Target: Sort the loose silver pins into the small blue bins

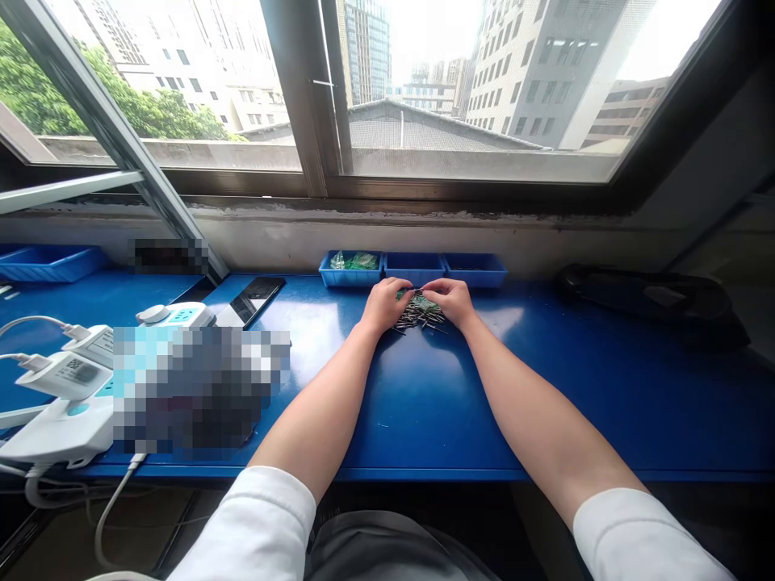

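My left hand (387,305) and my right hand (451,301) reach forward over the blue table, fingertips almost meeting. The fingers of both hands are closed in a pinch. Between the fingertips a small dark thin piece shows, too small to name. Just below them lies a loose pile of thin metal pin-like pieces (422,315), with green bits among them. Behind the hands stands a row of blue bins: the left bin (351,277) holds green pieces in what looks like clear plastic, and beside it are the middle bin (414,269) and the right bin (475,271).
On the blue table (441,420), a phone (260,298) lies left of the hands. Nearer left are a white power strip (60,432) with plugged-in chargers and a blurred-out object. A dark bag-like object (654,303) lies far right. A metal frame (127,137) slants at left.
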